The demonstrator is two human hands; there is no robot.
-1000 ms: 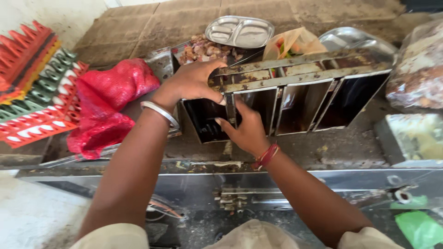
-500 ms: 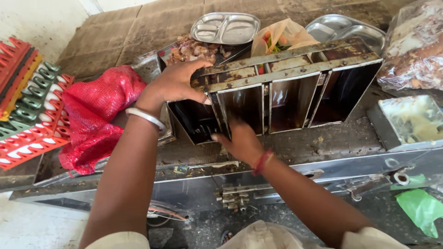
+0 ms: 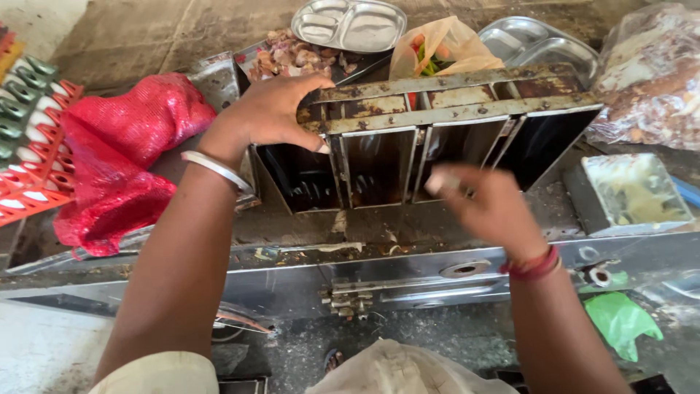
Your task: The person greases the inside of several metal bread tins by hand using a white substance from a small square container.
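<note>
**Inspector:** Report the left hand (image 3: 273, 109).

**Assistant:** It grips the top left corner of the tin rack (image 3: 437, 109), fingers over the rusty upper frame, thumb pressed on the front rail. The rack lies tipped on its side on the counter (image 3: 306, 226), its four open tins facing the person. The grip seems meant to keep it from rolling back.

**Inspector:** And the right hand (image 3: 485, 208)?

**Assistant:** It hangs in front of the third tin, blurred, fingers curled. I cannot tell whether it holds anything or touches the metal.

**Inspector:** Why is the rack tipped?

**Assistant:** My judgement: so the insides are open to view and reach. They look dark and greasy.

**Inspector:** Surroundings?

**Assistant:** A red mesh bag (image 3: 117, 160) lies left of the rack. Behind it stand a steel tray (image 3: 350, 23) and a plastic bag (image 3: 445, 47) with produce. A smeared block (image 3: 631, 193) sits just to the right.
</note>
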